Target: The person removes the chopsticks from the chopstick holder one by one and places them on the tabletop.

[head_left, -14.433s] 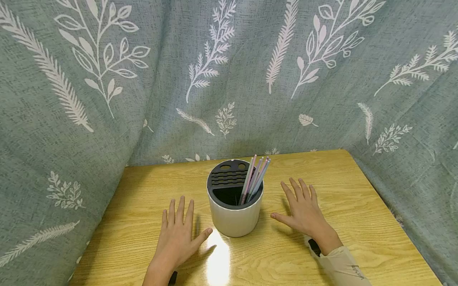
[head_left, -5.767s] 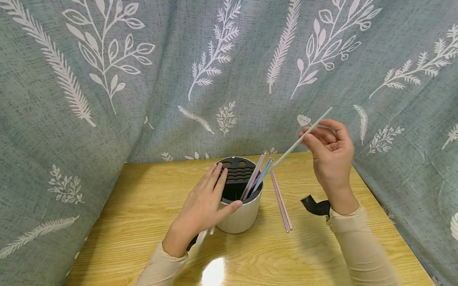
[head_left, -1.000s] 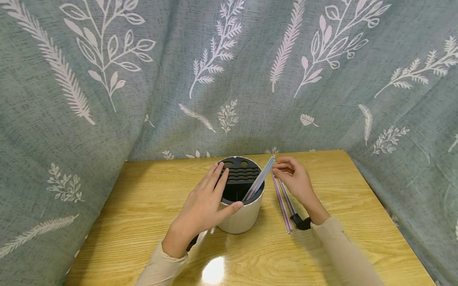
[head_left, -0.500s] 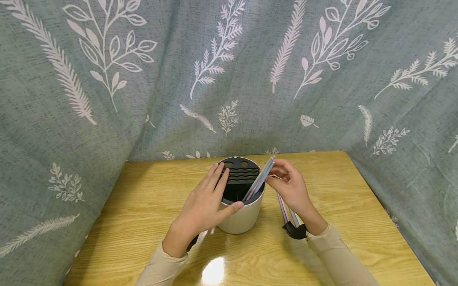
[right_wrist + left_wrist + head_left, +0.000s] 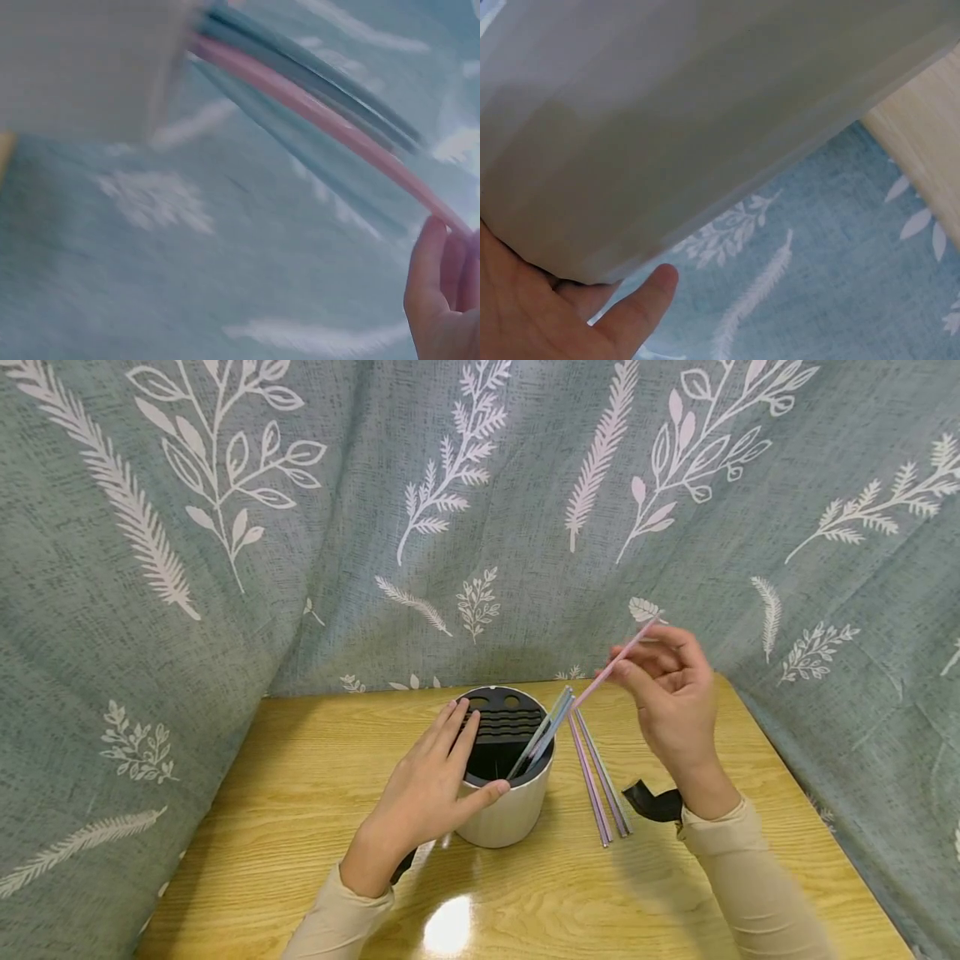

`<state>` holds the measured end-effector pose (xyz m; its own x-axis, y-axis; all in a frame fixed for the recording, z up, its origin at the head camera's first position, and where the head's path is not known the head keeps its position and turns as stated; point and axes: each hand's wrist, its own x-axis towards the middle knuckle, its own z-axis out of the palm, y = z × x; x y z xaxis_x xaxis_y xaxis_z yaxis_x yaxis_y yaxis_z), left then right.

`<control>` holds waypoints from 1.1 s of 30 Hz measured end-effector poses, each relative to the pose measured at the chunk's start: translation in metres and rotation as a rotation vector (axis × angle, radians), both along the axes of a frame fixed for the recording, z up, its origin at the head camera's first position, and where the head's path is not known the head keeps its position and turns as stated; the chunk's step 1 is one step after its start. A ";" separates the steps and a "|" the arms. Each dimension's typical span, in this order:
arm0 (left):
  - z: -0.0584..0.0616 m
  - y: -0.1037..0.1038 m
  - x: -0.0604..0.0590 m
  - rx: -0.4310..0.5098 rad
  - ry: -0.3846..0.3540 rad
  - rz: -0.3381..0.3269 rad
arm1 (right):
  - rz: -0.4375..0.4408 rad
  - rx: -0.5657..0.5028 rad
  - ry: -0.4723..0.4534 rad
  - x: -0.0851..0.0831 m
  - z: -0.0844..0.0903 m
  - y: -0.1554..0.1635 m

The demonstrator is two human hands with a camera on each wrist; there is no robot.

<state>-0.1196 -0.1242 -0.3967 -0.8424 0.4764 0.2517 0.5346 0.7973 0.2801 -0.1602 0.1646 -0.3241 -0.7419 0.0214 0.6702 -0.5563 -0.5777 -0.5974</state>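
A round white holder (image 5: 501, 818) with a dark grey divided top stands on the table. Several blue and green straws (image 5: 551, 724) lean out of its open compartment to the right. My left hand (image 5: 420, 789) rests across the holder's top with fingers straight, the thumb along the front rim; in the left wrist view the holder's pale wall (image 5: 705, 112) fills most of the picture. Raised to the right, my right hand (image 5: 671, 693) pinches a pink straw (image 5: 611, 668) near its upper end. This straw slants down toward the holder, its lower part overlapping the other straws.
On the wooden table (image 5: 300, 827), right of the holder, several pink and purple straws (image 5: 596, 785) lie side by side. A black wrist mount (image 5: 652, 802) hangs under the right wrist. Patterned grey-green cloth (image 5: 360, 527) encloses the table's back and sides.
My right hand has gone from beside the straws at the holder's rim up and to the right, drawing the pink straw out with it. The left hand has stayed in place.
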 end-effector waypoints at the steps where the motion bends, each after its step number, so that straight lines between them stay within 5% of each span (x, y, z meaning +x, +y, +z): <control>1: 0.000 0.000 0.000 0.001 0.003 0.000 | -0.014 -0.048 -0.002 0.001 0.007 0.004; 4: 0.000 0.000 -0.001 0.005 0.006 0.003 | -0.076 -0.143 -0.017 0.000 0.021 0.019; 7: -0.001 -0.001 -0.001 0.003 0.004 0.006 | -0.125 -0.097 -0.066 -0.005 0.016 0.034; 14: -0.001 -0.001 0.000 0.004 0.008 0.008 | -0.360 0.602 -0.313 -0.030 -0.057 0.052; 20: 0.000 0.000 -0.001 0.009 0.012 0.000 | -0.319 0.884 -0.529 -0.051 -0.112 0.053; 33: -0.001 0.001 0.000 -0.003 0.005 0.003 | -0.253 1.106 -0.737 -0.080 -0.173 0.047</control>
